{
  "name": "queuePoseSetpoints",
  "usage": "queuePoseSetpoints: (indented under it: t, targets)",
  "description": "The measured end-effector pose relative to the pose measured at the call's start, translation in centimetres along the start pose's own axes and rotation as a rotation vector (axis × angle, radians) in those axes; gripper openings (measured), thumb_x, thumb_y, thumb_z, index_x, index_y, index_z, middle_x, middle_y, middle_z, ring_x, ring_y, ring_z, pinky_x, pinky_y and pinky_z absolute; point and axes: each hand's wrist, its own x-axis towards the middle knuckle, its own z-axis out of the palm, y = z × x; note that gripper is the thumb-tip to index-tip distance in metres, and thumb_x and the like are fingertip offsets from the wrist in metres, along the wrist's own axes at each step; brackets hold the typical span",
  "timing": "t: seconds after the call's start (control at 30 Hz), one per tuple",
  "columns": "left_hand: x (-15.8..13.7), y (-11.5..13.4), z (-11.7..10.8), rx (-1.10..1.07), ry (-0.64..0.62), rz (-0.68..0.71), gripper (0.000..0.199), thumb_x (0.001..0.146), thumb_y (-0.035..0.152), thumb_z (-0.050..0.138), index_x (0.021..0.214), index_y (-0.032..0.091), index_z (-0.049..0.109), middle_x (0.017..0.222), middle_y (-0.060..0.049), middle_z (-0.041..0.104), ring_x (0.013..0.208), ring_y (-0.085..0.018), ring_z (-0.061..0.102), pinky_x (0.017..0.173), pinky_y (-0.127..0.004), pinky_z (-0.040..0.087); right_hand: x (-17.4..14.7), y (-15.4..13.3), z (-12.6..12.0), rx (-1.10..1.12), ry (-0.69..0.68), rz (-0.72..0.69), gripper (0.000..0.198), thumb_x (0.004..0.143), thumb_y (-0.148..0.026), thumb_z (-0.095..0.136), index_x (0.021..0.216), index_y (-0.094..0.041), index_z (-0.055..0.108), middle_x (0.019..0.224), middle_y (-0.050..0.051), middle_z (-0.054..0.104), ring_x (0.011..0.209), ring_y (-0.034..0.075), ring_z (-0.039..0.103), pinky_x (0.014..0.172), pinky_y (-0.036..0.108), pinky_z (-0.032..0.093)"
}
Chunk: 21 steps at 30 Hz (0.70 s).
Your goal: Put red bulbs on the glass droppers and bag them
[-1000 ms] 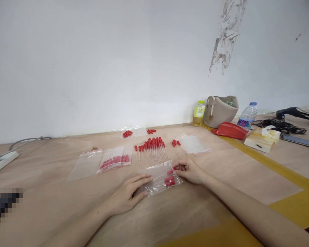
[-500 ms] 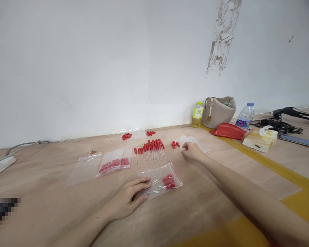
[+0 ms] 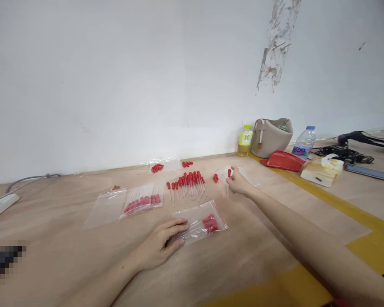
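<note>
My right hand pinches a glass dropper with a red rubber bulb, its thin tube hanging down. Another dropper lies just left of it, beside a clear zip bag partly behind my fingers. My left hand lies with fingers apart on the left end of a zip bag, which has several droppers inside, their red bulbs toward its right end. Between and beyond my hands, many red-bulb droppers lie in a row, tubes pointing toward me.
Filled zip bags and a flat zip bag lie at left. Loose red bulbs are near the wall. At right stand a yellow-capped bottle, a grey bag, a water bottle and a tissue pack.
My right hand has picked up a dropper from beside the other one and raised it slightly. My left hand stays on the bag.
</note>
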Motion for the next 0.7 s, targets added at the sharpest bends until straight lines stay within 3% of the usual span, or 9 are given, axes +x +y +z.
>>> queuePoseSetpoints:
  t: [0.07, 0.13, 0.27, 0.4, 0.53, 0.7]
  targets:
    - [0.0, 0.0, 0.0, 0.011, -0.004, -0.005, 0.035, 0.086, 0.031, 0.042, 0.121, 0.029, 0.044, 0.129, -0.001, 0.043, 0.118, -0.02, 0.038, 0.098, -0.037, 0.033, -1.6, 0.7, 0.4, 0.298, -0.001, -0.016, 0.06, 0.075, -0.015, 0.04, 0.126, -0.013, 0.01, 0.058, -0.004, 0.051, 0.041, 0.012, 0.051, 0.044, 0.024, 0.045]
    - [0.0, 0.0, 0.0, 0.022, -0.01, -0.007, 0.035, 0.086, 0.031, 0.041, 0.121, 0.029, 0.044, 0.129, -0.001, 0.042, 0.118, -0.019, 0.038, 0.098, -0.037, 0.033, -2.9, 1.3, 1.5, 0.54, 0.039, -0.003, 0.056, 0.071, -0.014, 0.044, 0.12, -0.019, 0.016, 0.054, -0.009, 0.043, 0.041, 0.011, 0.05, 0.043, 0.025, 0.048]
    - [-0.1, -0.1, 0.1, 0.02, 0.004, -0.021, 0.038, 0.086, 0.031, 0.042, 0.124, 0.03, 0.04, 0.13, -0.001, 0.042, 0.117, -0.02, 0.039, 0.097, -0.038, 0.033, -4.7, 1.5, 3.7, 0.854, 0.1, 0.056, 0.046, 0.066, -0.014, 0.051, 0.102, -0.024, 0.025, 0.057, -0.01, 0.044, 0.047, 0.011, 0.055, 0.049, 0.026, 0.052]
    - [-0.2, -0.1, 0.2, 0.011, 0.027, -0.05, 0.045, 0.085, 0.034, 0.044, 0.129, 0.03, 0.032, 0.129, -0.002, 0.043, 0.115, -0.021, 0.041, 0.097, -0.039, 0.034, -5.9, 0.9, 4.6, 1.037, -0.011, 0.091, 0.027, 0.071, -0.018, 0.052, 0.089, -0.022, 0.032, 0.062, -0.006, 0.051, 0.055, 0.01, 0.059, 0.061, 0.028, 0.052]
    - [-0.2, 0.0, 0.2, 0.019, 0.018, -0.054, 0.046, 0.085, 0.034, 0.043, 0.129, 0.03, 0.031, 0.131, -0.002, 0.041, 0.117, -0.021, 0.038, 0.098, -0.04, 0.032, -6.9, 0.9, 4.3, 0.874, -0.227, -0.016, 0.013, 0.074, -0.027, 0.051, 0.081, -0.019, 0.043, 0.069, -0.001, 0.056, 0.058, 0.01, 0.058, 0.061, 0.027, 0.05]
    - [-0.1, 0.3, 0.1, 0.022, 0.001, -0.045, 0.045, 0.086, 0.032, 0.042, 0.129, 0.03, 0.031, 0.131, -0.001, 0.041, 0.117, -0.02, 0.038, 0.098, -0.039, 0.031, -6.8, 1.4, 3.3, 0.309, -0.296, -0.398, 0.014, 0.071, -0.029, 0.055, 0.075, -0.015, 0.058, 0.075, 0.002, 0.059, 0.07, 0.013, 0.055, 0.068, 0.028, 0.046]
